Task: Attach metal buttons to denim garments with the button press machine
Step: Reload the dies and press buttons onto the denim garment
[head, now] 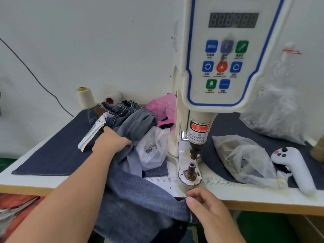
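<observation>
Pinching the edge of the denim garment [140, 195] with the right hand [208, 207], thumb and fingers closed on the hem just in front of the lower die [191, 170] of the button press machine [219, 67]. Reaching with the left hand [112, 139] into the heap of jeans [122, 116] left of the press, fingers buried in the folds, so not telling whether gripping or only pressing. Draping the garment off the counter [26, 185] edge, left of and below the die, not yet under the plunger [194, 149].

Judging the step as bringing the cloth onto the die. Doing it well probably calling for: flattening one layer only over the die post, keeping the hem square to the printed ruler [219, 181] beside the base, holding the cloth from the sides with fingertips well clear of the plunger line, easing the weight of the hanging cloth so nothing drags off centre. Fetching a button from the clear bag of metal buttons [152, 148] just left of the press.

Reading on the plunger housing an orange warning label [199, 128] and below it "TAKE CARE OF YOUR FINGER", partly cut off. Showing on the control panel a blue "MENU" key [211, 46]; other captions too blurred to read.
</observation>
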{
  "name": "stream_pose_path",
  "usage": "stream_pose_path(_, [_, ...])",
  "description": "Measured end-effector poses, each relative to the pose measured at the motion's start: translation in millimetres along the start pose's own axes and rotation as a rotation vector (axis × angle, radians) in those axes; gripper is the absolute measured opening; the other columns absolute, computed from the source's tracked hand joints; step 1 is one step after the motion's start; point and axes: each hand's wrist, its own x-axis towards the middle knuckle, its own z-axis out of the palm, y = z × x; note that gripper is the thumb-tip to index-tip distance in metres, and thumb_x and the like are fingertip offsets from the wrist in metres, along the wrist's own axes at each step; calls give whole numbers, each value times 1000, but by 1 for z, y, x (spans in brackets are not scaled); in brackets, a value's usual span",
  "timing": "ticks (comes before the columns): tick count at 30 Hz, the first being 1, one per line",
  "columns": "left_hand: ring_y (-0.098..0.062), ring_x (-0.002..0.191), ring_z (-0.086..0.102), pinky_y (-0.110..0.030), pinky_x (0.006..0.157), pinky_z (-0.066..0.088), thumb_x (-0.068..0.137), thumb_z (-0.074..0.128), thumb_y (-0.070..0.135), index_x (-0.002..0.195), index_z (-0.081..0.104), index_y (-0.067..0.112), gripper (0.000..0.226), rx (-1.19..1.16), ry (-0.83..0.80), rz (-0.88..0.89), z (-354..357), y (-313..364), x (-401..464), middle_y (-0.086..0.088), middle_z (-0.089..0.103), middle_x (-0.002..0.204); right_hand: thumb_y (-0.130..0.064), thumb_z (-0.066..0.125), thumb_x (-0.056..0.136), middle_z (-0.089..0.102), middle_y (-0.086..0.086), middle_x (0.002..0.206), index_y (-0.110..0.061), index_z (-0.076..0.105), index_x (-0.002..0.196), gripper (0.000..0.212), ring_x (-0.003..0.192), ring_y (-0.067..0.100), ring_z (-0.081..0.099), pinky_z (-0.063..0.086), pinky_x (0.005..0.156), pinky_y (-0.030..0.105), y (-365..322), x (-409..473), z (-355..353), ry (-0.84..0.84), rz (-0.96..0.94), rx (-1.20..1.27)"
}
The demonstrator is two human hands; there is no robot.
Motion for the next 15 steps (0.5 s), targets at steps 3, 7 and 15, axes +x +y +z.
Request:
stream_pose_path(3, [-31,95,56,-38,77,46,75,79,28,120,52,1,59,-214,-32,22,-2,-7,9,-18,61,117,-19,65,90,64,-4,78,-21,68,83,8,65,-3,59,43,55,5,0,3,2,3,-10,-39])
stream_pose_path(7, [-27,88,62,-33,66,47,79,73,17,106,60,9,31,-597,24,47,-16,-16,6,-11,66,101,-20,67,89,65,-7,71,-24,67,75,14,64,1,60,46,61,8,1,5,3,19,-27,-66])
stream_pose_path(15, [11,72,59,-10,65,48,80,60,15,99,52,29,25,-951,581,351,-75,-3,-41,14,61,89,-27,62,89,69,1,75,-25,67,74,16,76,17,67,57,83,41,-3,8,-2,-33,-22,-80])
